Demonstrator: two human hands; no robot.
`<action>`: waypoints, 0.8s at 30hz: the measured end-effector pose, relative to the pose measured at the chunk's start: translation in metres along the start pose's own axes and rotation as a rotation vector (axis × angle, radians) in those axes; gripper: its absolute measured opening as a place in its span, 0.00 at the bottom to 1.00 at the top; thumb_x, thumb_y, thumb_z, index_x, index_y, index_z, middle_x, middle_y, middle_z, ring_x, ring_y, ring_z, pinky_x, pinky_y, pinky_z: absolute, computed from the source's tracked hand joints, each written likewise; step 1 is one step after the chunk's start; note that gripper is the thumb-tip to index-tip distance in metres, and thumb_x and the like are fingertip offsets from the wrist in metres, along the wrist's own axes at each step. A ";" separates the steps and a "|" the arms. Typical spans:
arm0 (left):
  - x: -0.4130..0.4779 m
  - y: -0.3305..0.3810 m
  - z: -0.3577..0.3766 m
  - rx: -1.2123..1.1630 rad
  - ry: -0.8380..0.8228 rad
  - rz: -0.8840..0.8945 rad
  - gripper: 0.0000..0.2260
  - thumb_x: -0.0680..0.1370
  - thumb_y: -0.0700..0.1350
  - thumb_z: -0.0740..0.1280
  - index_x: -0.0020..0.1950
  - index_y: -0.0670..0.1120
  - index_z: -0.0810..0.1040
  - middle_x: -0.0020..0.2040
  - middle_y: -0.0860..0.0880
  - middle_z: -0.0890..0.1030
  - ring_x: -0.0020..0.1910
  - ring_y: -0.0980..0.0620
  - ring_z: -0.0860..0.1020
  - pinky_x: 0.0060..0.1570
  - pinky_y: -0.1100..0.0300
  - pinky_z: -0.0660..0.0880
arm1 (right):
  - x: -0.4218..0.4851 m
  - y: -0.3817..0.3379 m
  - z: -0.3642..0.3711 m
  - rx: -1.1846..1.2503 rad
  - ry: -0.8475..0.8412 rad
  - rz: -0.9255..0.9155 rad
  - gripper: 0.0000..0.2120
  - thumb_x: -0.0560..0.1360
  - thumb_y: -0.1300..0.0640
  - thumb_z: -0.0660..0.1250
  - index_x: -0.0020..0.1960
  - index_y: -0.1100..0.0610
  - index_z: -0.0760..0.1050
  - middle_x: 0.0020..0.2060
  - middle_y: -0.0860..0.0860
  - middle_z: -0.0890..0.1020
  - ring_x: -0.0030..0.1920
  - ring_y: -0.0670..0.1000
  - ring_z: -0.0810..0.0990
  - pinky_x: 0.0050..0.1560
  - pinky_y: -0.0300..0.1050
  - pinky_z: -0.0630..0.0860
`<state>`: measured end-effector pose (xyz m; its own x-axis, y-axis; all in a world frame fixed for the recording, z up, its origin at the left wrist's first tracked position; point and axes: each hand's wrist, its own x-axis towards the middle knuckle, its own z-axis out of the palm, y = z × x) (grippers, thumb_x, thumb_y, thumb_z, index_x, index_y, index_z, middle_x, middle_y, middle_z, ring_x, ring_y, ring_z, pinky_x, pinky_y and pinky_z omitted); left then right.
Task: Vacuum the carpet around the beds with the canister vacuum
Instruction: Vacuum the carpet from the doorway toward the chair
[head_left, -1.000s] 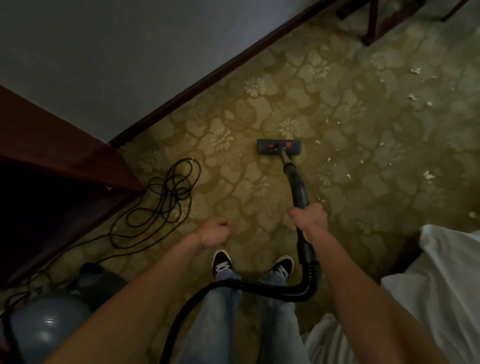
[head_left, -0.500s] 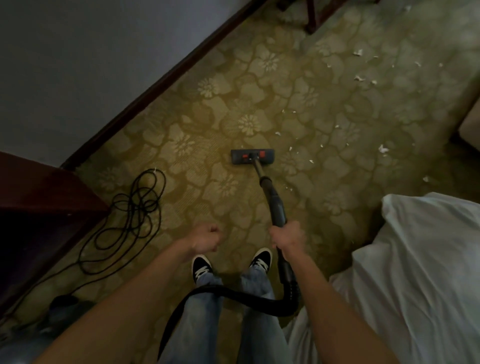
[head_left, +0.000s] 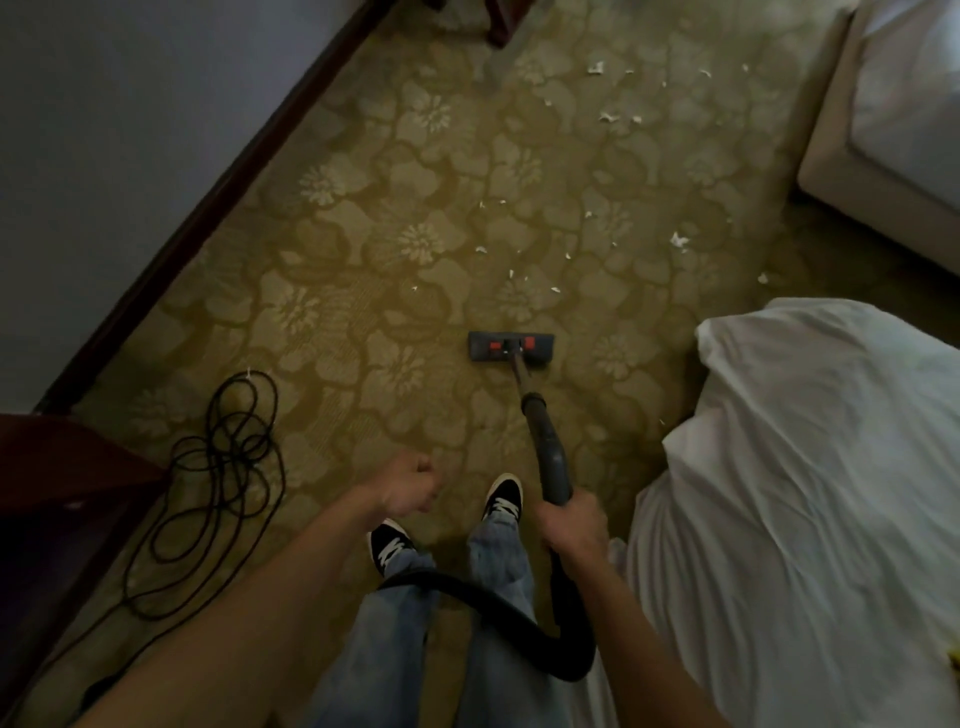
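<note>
Floral olive carpet (head_left: 363, 291), paper scraps (head_left: 678, 240) ahead, white bed (head_left: 805, 493) on the right. Right hand (head_left: 571, 525) wraps the wand (head_left: 550, 457); floor head (head_left: 511, 347) flat on carpet. Left hand (head_left: 410, 486) fisted, empty. Since earlier: second bed (head_left: 893, 104) in frame, canister out.

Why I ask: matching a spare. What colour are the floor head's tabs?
Red tabs on a dark grey floor head; head view shows them best.

The floor head (head_left: 510, 347) sits on the carpet (head_left: 363, 270) ahead of the feet (head_left: 504, 496), its tube (head_left: 548, 452) running back to the right hand (head_left: 571, 525), which grips it just beside the bed (head_left: 805, 493) on the right, with the hose (head_left: 493, 603) looping across the legs (head_left: 395, 649). A tangle of cable (head_left: 228, 467) lies to the left, near a cabinet (head_left: 62, 493) by the wall (head_left: 130, 130). Paper scraps (head_left: 608, 117) lie scattered beyond the floor head, toward a second bed (head_left: 893, 130).
</note>
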<state>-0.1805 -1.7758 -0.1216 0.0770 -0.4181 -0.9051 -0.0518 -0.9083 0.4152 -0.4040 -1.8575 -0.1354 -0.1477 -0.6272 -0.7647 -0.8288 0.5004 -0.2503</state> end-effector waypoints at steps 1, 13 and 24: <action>0.001 -0.003 0.000 -0.002 -0.008 0.003 0.08 0.83 0.45 0.63 0.52 0.41 0.78 0.48 0.45 0.79 0.47 0.49 0.78 0.52 0.54 0.79 | -0.001 0.005 0.000 0.014 0.001 0.011 0.17 0.72 0.56 0.72 0.59 0.60 0.81 0.42 0.55 0.83 0.38 0.55 0.83 0.34 0.43 0.76; 0.001 -0.006 0.000 0.008 0.017 -0.039 0.07 0.84 0.44 0.63 0.57 0.41 0.76 0.50 0.45 0.78 0.42 0.54 0.77 0.31 0.68 0.71 | -0.005 0.008 0.002 -0.009 -0.050 -0.019 0.16 0.73 0.54 0.73 0.58 0.59 0.81 0.43 0.54 0.84 0.41 0.54 0.83 0.33 0.40 0.74; -0.003 0.005 -0.025 -0.126 0.118 -0.067 0.12 0.85 0.44 0.61 0.65 0.40 0.75 0.59 0.44 0.78 0.50 0.52 0.78 0.32 0.69 0.70 | 0.025 -0.100 0.020 -0.202 -0.191 -0.247 0.18 0.73 0.54 0.72 0.61 0.60 0.78 0.49 0.57 0.84 0.46 0.57 0.85 0.37 0.42 0.76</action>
<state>-0.1561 -1.7795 -0.1144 0.1928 -0.3486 -0.9172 0.0821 -0.9257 0.3691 -0.3140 -1.9118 -0.1413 0.1572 -0.5823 -0.7976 -0.9197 0.2079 -0.3331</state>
